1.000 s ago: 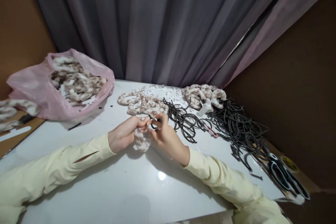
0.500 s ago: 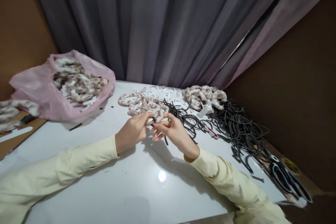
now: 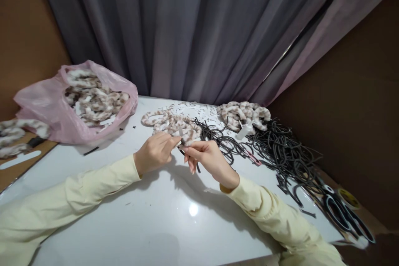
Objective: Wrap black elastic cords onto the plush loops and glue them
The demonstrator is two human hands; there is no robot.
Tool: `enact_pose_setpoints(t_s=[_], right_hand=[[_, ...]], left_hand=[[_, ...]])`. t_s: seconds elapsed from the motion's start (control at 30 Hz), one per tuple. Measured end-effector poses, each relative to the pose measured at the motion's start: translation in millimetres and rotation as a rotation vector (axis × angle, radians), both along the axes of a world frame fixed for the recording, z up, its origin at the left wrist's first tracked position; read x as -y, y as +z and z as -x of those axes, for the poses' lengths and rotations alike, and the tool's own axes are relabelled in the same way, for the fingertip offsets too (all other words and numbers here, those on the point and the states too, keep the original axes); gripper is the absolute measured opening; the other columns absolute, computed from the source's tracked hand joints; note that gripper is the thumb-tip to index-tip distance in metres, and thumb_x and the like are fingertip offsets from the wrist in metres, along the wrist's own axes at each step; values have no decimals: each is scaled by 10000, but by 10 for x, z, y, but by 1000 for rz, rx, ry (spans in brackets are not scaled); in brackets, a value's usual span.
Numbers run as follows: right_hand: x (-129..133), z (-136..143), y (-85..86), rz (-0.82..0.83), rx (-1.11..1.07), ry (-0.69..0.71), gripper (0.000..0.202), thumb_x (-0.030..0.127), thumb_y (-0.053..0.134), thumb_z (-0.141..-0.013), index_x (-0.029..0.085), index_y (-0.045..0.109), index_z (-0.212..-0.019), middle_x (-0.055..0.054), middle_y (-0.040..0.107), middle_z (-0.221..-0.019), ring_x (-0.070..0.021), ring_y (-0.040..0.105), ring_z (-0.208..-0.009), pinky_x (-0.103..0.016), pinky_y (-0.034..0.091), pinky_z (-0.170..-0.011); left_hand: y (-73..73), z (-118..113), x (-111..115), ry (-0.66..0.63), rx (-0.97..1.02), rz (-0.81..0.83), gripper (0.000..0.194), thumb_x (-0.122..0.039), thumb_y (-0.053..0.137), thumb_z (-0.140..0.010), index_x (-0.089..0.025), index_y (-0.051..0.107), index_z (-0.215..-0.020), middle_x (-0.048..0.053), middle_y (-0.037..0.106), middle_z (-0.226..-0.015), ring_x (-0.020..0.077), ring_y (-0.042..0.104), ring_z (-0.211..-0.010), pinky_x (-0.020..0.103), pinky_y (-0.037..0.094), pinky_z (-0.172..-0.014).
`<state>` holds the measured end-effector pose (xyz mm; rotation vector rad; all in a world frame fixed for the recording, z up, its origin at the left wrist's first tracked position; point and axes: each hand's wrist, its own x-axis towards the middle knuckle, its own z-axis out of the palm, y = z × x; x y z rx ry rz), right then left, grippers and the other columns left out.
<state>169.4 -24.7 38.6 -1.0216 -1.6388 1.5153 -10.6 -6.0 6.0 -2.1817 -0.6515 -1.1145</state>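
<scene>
Near edge: white tabletop (image 3: 149, 220), bare in front of the two sleeved forearms. Scissors (image 3: 348, 217) lie by the right-hand corner, beside a yellow tape roll (image 3: 348, 198).

Hands: left hand (image 3: 156, 151), back turned up, is closed with its fingertips at a dark piece (image 3: 183, 141). Right hand (image 3: 212, 160) pinches at the same spot with thumb and forefinger, other fingers hanging loose below. The hands almost meet. Grip detail on the left is partly hidden.

Change: a second ago a furry length hung under the left hand and a dark cord stood up between the fingertips. Now the furry piece (image 3: 190, 136) lies just beyond the fingertips, its far outline merging with the rings behind. A dark cord end (image 3: 198, 168) shows below the right fingers. Compared with half a second ago, the pose is nearly the same. Reading: the work has gone over to close fingering where dark material meets fur; whether anything is fastened, cannot tell.

Behind: furry rings (image 3: 166, 121), black cords (image 3: 288, 147), pink clip (image 3: 254, 158), small bottle (image 3: 245, 131). Farther: a second furry heap (image 3: 241, 112), paper scraps (image 3: 199, 111), pink bag (image 3: 46, 108) holding more fur, then the curtain (image 3: 174, 29). These show no evident change.
</scene>
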Motion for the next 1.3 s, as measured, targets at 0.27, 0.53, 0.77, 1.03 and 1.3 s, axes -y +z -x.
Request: enact_pose_setpoints(t_s=[0.27, 0.53, 0.77, 1.03, 1.3], right_hand=[[80, -48, 161, -266, 248, 60, 385, 345, 526, -852, 150, 524, -519, 56, 412, -390, -50, 348, -347, -200, 289, -407], [2, -157, 121, -695, 467, 73, 192, 254, 551, -855, 145, 558, -697, 26, 507, -557, -83, 423, -491, -199, 318, -507], [81, -138, 67, -986, 756, 94, 193, 96, 502, -843, 150, 550, -664, -25, 556, -612, -132, 494, -581, -221, 302, -541], [-111, -206, 41, -1077, 528, 53, 223, 136, 410, -896, 168, 571, -746, -34, 592, -662, -143, 510, -641, -224, 362, -586], [-231, -242, 80, -969, 320, 95, 208, 208, 481, -894, 162, 594, -726, -18, 590, -657, -122, 516, -622, -215, 374, -607]], left_hand=[[97, 10, 11, 53, -25, -44, 248, -9, 364, -756, -144, 506, -907, 20, 527, -559, 164, 474, -512, 284, 367, -523], [152, 23, -14, -122, -149, 151, 235, 3, 345, -739, -167, 488, -816, 26, 506, -590, 172, 442, -552, 281, 350, -541], [149, -42, 42, -112, -153, 539, 215, 8, 367, -623, -194, 423, -667, -14, 460, -553, 143, 436, -536, 240, 321, -547], [241, -82, 102, -390, 6, 970, 159, -52, 393, -706, -185, 464, -657, -47, 439, -509, 101, 380, -460, 215, 277, -476], [374, -128, 281, -446, 356, 1388, 77, -233, 508, -790, -189, 476, -736, -58, 513, -526, 90, 426, -454, 197, 311, -462]])
